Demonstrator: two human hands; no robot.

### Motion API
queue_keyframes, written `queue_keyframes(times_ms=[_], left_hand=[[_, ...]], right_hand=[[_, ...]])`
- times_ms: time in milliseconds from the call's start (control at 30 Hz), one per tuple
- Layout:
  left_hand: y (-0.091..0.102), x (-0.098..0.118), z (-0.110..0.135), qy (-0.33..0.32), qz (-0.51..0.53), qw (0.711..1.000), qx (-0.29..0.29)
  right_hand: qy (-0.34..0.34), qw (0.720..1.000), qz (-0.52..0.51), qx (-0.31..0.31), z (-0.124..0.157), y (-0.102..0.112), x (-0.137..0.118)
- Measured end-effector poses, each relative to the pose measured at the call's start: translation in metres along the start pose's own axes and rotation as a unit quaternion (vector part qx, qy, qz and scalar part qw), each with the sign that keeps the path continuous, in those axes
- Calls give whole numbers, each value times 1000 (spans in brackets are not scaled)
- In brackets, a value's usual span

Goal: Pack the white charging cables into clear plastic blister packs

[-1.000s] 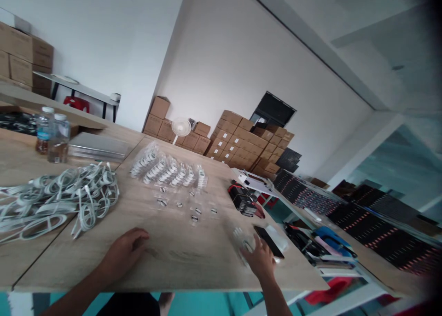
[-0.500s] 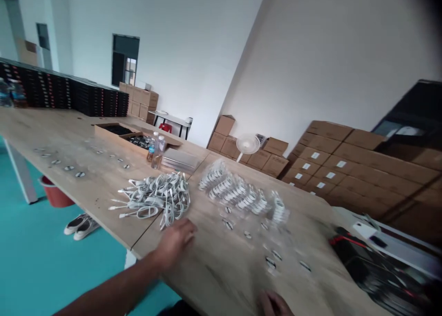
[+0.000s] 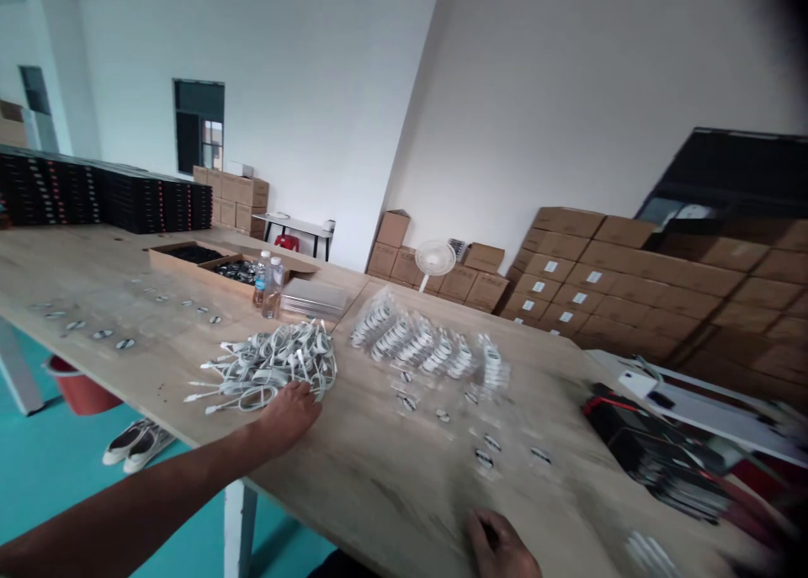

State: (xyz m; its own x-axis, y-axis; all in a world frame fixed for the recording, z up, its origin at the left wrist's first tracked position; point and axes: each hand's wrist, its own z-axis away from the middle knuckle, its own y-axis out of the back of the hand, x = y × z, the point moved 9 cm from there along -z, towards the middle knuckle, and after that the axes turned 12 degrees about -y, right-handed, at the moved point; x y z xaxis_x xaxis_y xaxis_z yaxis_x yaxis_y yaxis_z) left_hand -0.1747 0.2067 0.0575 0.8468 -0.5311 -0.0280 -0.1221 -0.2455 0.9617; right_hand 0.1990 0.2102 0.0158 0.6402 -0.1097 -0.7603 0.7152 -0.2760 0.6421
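Observation:
My left hand (image 3: 291, 414) reaches to the near right edge of a pile of white cables (image 3: 271, 361). Its fingers bend down over the cables there, the fingertips partly hidden. Close to the table's front edge, my right hand (image 3: 502, 546) rests with curled fingers; whatever lies inside it, if anything, is hidden. To the right of the pile stands a row of coiled white cables in clear bags (image 3: 422, 342). Nearer me, flat clear bags with black-and-white labels (image 3: 485, 458) lie spread on the wooden table (image 3: 385, 477).
Two bottles (image 3: 273, 288) stand behind the pile beside a stack of flat clear packs (image 3: 314, 299). An open cardboard tray (image 3: 170, 258) holds black items. Stacked black boxes (image 3: 151, 204) fill the far left. A black-and-red bag (image 3: 650, 443) lies at the right. Cartons (image 3: 662, 275) line the wall.
My left hand has moved left and onto the near edge of the cable pile. My right hand shows a little more at the bottom. The view has turned slightly right.

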Motion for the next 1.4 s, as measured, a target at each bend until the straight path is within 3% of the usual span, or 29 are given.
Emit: queue_keyframes(times_ms=[100, 200, 333, 433, 500, 533, 600, 633, 667, 700, 767, 833, 867, 933, 1000, 1067, 1233, 1267, 1333, 1400], left_hand=[[19, 27, -1, -77, -21, 997, -4], [35, 81, 0, -204, -11, 979, 11], [45, 162, 7, -344, 14, 936, 76], [50, 203, 17, -412, 25, 901, 134], [55, 209, 18, -406, 80, 896, 160], [58, 204, 16, -374, 133, 902, 170], [57, 182, 7, -248, 285, 909, 177], [48, 169, 3, -166, 379, 896, 161], [33, 160, 1, -86, 479, 864, 130], [16, 159, 1, -20, 580, 810, 88], [-16, 178, 5, 60, 757, 650, -16], [-30, 207, 10, 84, 868, 481, -89], [-32, 218, 11, 88, 899, 414, -108], [-33, 233, 12, 93, 932, 324, -129], [-32, 240, 12, 97, 945, 282, -135], [-32, 242, 11, 112, 949, 261, -134], [-32, 242, 6, 128, 965, 195, -118], [-32, 244, 6, 118, 968, 188, -119], [-30, 246, 6, 96, 969, 188, -127], [-27, 249, 7, 79, 968, 194, -136]], right_hand=[[-8, 1000, -22, -4, 8, -3, -7], [-19, 993, -87, -73, 33, -20, -32], [-10, 939, -255, -229, 78, -50, -88], [-42, 924, -288, -247, 91, -51, -104], [-68, 921, -306, -230, 92, -43, -100], [-78, 917, -321, -222, 92, -38, -96], [-99, 908, -352, -206, 93, -29, -86], [-106, 904, -363, -200, 94, -26, -82], [-110, 901, -370, -196, 95, -24, -79], [-112, 900, -375, -193, 97, -24, -77], [-112, 898, -382, -186, 99, -23, -74], [-111, 899, -385, -178, 100, -23, -73], [-109, 900, -383, -178, 101, -23, -74], [-101, 901, -379, -184, 103, -24, -76], [-102, 898, -383, -191, 106, -24, -77], [-116, 885, -412, -185, 108, -22, -77], [-149, 787, -573, -173, 109, -19, -70], [-150, 781, -584, -162, 108, -17, -66], [-145, 806, -559, -127, 104, -12, -58], [-122, 863, -480, -102, 102, -5, -55]])
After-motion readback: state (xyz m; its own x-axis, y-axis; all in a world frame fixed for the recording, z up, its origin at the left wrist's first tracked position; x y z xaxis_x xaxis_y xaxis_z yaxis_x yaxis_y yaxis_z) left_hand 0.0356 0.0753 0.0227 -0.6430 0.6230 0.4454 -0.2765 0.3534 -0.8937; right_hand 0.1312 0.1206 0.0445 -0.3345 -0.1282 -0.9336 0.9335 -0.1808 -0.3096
